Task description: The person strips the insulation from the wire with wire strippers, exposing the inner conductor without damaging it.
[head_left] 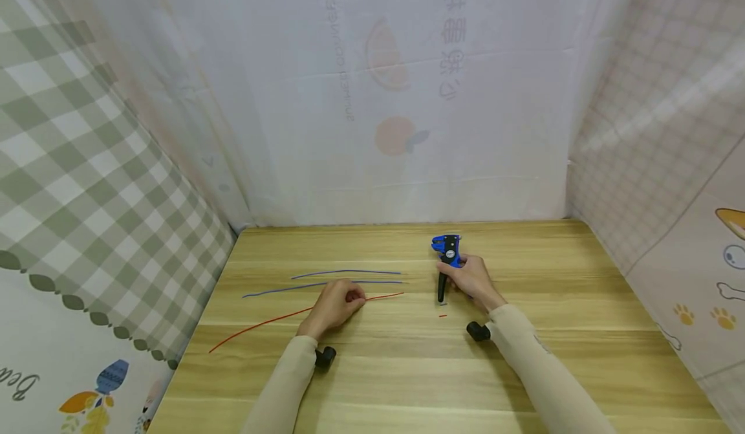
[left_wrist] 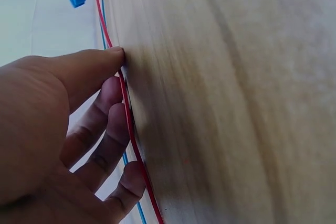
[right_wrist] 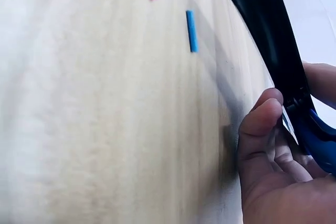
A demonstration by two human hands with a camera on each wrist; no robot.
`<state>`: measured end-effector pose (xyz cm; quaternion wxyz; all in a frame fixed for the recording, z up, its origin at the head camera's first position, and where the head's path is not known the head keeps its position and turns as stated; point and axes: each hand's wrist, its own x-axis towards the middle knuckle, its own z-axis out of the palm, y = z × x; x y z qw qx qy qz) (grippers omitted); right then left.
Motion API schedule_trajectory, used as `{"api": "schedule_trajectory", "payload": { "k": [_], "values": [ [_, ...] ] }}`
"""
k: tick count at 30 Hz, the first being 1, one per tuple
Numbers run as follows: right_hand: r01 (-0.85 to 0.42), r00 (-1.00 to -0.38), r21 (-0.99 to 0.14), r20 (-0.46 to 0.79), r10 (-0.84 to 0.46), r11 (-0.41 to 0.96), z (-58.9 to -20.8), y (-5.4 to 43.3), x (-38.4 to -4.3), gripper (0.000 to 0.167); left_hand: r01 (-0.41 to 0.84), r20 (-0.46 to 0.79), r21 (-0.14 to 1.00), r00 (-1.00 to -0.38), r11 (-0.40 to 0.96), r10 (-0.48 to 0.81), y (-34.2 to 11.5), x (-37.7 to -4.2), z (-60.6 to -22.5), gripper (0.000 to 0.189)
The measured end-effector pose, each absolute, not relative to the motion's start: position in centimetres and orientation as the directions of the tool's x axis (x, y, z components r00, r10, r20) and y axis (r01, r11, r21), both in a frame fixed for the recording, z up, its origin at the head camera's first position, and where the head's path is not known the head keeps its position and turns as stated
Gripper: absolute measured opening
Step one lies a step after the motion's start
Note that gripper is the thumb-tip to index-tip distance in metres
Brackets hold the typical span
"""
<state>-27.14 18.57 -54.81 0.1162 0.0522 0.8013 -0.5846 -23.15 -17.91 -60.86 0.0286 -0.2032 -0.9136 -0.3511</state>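
My left hand (head_left: 334,306) pinches a long red wire (head_left: 256,325) near its right part, thumb on one side and fingers curled along the other in the left wrist view. The wire runs off to the lower left along the table, its tip pointing right, toward the tool. In my right hand (head_left: 474,280) is a wire stripper (head_left: 447,248) with a blue and black head, its jaws facing left. Thumb and fingers wrap its handles, and one black handle (right_wrist: 268,30) points down toward me.
Behind the red wire lie two blue wires (head_left: 343,270), roughly parallel. A short red piece of insulation (head_left: 443,316) and a short blue piece (right_wrist: 191,32) lie near the stripper's handle. A white curtain (head_left: 407,195) hangs along the table's far edge, with patterned cloths at both sides.
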Motion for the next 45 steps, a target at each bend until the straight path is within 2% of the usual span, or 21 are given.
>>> {"api": "schedule_trajectory", "payload": {
  "k": [5, 13, 26, 34, 40, 45],
  "values": [
    [0.249, -0.959, -0.906, -0.28, -0.041, 0.343, -54.6, 18.3, -27.8, 0.036, 0.414, 0.198, 0.637, -0.903, 0.65, 0.382, -17.5, -22.4, -58.4, 0.01],
    [0.239, -0.964, -0.877, -0.267, -0.01, 0.417, -54.8, 17.6, -28.2, 0.041, 0.396, 0.192, 0.64, -0.912, 0.658, 0.362, -17.7, -23.0, -60.1, 0.009],
    [0.117, -0.992, -0.814, -0.127, 0.022, 0.568, -56.5, 17.4, -29.1, 0.05, 0.437, 0.228, 0.619, -0.895, 0.653, 0.383, -17.8, -23.2, -60.9, 0.01],
    [0.002, -1.0, -0.713, 0.01, 0.012, 0.701, -57.6, 18.1, -29.7, 0.062, 0.373, 0.169, 0.645, -0.921, 0.667, 0.352, -17.7, -23.7, -61.4, 0.01],
    [-0.06, -0.997, -0.696, 0.071, -0.015, 0.715, -57.7, 18.4, -29.7, 0.068, 0.425, 0.223, 0.645, -0.899, 0.635, 0.376, -17.6, -23.3, -60.7, 0.008],
    [-0.065, -0.995, -0.684, 0.097, 0.001, 0.726, -58.4, 18.7, -30.2, 0.069, 0.409, 0.197, 0.628, -0.906, 0.662, 0.374, -17.8, -23.7, -61.6, 0.009]
  ]
}}
